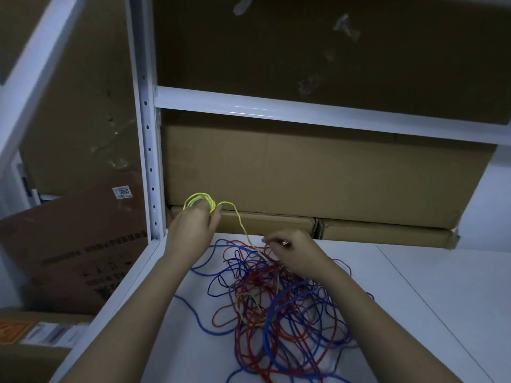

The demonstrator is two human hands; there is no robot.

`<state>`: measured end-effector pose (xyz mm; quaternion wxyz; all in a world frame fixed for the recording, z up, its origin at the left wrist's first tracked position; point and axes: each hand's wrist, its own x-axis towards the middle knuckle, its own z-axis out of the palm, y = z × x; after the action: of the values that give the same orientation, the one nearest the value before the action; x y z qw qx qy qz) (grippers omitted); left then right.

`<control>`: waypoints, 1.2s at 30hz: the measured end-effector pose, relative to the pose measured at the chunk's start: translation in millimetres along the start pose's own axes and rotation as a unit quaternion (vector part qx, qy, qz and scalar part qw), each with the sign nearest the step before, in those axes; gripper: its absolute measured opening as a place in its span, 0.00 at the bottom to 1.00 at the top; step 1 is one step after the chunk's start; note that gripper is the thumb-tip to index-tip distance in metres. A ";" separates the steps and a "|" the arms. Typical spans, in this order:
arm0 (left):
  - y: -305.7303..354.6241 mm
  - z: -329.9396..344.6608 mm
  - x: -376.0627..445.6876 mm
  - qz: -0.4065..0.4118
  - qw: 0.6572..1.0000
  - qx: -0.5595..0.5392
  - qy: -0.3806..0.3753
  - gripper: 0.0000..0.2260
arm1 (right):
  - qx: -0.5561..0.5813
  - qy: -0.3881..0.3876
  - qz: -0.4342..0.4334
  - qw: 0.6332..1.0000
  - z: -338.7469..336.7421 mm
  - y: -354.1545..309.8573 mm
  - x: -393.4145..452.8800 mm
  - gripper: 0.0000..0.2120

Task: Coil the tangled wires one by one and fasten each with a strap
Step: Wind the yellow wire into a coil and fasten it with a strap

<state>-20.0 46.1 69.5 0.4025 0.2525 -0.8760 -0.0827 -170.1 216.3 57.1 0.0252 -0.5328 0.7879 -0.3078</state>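
Wire tangle [279,305]: spread on the shelf board [414,299], in front of the stacked cartons [318,172]
Coiled wire [199,203]: held up in the left hand [193,228], left of and behind the tangle
Right hand [293,252]: placed over the tangle's far edge
Upright post [148,150]: set left of the cartons
Labelled box [77,244]: leaned left of the post, below the board

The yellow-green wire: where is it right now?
In the head view its coiled part sits left of centre, held up in the left hand near the white shelf post. Its free length trails down right into the red and blue tangle by the right hand.

Yellow-green wire coil [199,201], red-and-blue wire tangle [276,297] — white shelf [414,272], brown boxes [318,175]
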 end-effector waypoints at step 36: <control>58.4 -28.6 11.3 -0.099 0.729 -0.664 -0.133 0.15 | -0.023 0.217 -0.016 0.976 6.9 -0.6 37.4 0.12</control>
<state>-26.7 92.2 116.2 0.3360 -0.0073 -0.6124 -0.7156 -183.2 181.0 62.6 -0.1633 -0.4665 0.7727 -0.3984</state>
